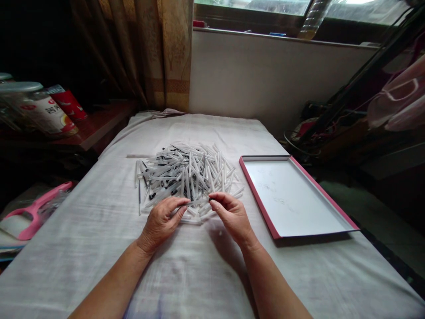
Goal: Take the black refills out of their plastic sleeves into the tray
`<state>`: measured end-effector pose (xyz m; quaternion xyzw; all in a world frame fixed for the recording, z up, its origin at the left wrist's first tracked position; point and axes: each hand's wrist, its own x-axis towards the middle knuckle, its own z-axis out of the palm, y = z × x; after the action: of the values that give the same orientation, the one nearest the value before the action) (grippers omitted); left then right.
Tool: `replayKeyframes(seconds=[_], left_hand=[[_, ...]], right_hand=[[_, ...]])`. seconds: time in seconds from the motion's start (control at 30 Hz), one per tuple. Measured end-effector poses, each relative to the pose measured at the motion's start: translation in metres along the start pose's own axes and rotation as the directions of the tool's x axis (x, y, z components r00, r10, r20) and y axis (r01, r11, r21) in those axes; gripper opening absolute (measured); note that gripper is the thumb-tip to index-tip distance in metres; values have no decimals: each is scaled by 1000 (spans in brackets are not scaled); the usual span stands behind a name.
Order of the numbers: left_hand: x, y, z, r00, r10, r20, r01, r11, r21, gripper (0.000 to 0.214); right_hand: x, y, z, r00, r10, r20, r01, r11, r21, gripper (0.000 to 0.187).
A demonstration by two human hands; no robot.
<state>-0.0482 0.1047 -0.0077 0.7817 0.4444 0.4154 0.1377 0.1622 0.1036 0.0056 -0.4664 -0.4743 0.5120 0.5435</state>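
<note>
My left hand (166, 215) is closed, thumb and fingers pinching one end of a clear pen barrel (198, 202). At its other end my right hand (232, 217) pinches a small black pen part (210, 200). Whether that part sits in the barrel or only touches it is too small to tell. Just beyond both hands lies a heap of pen parts (189, 170), mostly clear and whitish tubes, mixed with dark thin refills and small black pieces. A single dark refill (140, 197) lies at the heap's left edge.
A shallow white box lid with pink sides (295, 195) rests to the right on the white cloth (186, 274). Left, a dark red side table (99, 126) bears jars (43, 110); below it is a pink-handled item (36, 212). A curtain (166, 53) hangs behind.
</note>
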Motion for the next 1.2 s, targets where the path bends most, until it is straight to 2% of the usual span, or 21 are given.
replayKeyframes(seconds=[0.37, 0.67, 0.97, 1.03, 1.13, 1.2], left_hand=[[0, 1, 0, 999, -28, 20, 28, 1000, -11, 19], [0, 0, 0, 1000, 7, 8, -7, 1000, -14, 19], [1, 0, -2, 999, 34, 38, -34, 999, 1, 20], [1, 1, -1, 999, 38, 35, -38, 999, 6, 20], [0, 2, 0, 998, 47, 37, -47, 999, 5, 20], [-1, 2, 1, 998, 49, 41, -49, 999, -3, 19]], right_hand=[[0, 5, -1, 999, -38, -3, 38, 996, -83, 19], [1, 6, -7, 987, -158, 39, 162, 946, -281, 17], [1, 9, -7, 971, -226, 76, 238, 911, -337, 17], [1, 9, -7, 972, -223, 74, 234, 891, -390, 22], [1, 10, -8, 974, -201, 102, 225, 852, -473, 41], [1, 11, -9, 979, -169, 114, 203, 855, -478, 51]])
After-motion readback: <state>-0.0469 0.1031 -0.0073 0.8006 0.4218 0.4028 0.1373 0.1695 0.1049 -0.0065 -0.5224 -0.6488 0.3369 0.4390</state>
